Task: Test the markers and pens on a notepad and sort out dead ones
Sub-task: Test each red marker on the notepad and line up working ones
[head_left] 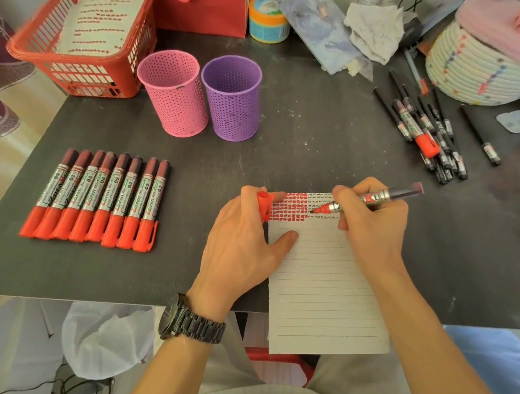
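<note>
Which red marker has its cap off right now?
The marker in the right hand, tip on the notepad; the left hand holds its cap. The row of eight is capped.

Soft, even, warm-toned indoor light; the dark matte counter (310, 140) carries only faint shadows, and the white lined notepad (320, 284) reads evenly bright. Wide-angle distortion bows the counter's edges and stretches the red plastic lattice basket (95, 76). Detail softens toward the corners.

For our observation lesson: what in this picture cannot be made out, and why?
Head view, writing on the sheet in the red basket: too blurred.
Head view, notepad top left corner: covered by the left hand.
Head view, number of black pens: they overlap.
Head view, woven basket: cut off by the right edge.
</note>
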